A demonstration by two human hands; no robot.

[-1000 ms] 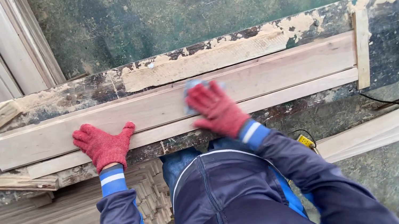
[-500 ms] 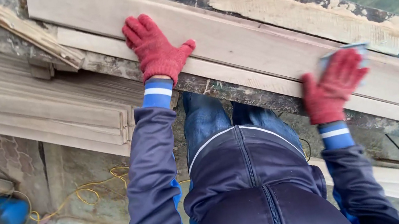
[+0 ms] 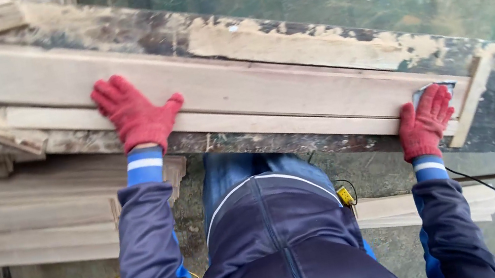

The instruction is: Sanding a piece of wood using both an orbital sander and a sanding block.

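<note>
Long pale wooden board (image 3: pixel 239 90) lies across the worn paint-flaked bench (image 3: pixel 326 45), pinned flat by the spread left hand (image 3: pixel 135 116); grey sanding pad (image 3: pixel 430 90) under the right hand (image 3: pixel 424 123), at the 3 o'clock end, is best kept flat, stroked with the grain.

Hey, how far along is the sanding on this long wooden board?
Done: cannot tell; the pale long wooden board looks evenly bare. In hand: the red-gloved right hand presses a grey sanding pad at the board's right end, while the red-gloved left hand lies flat on it. Left: not visible from here.
</note>
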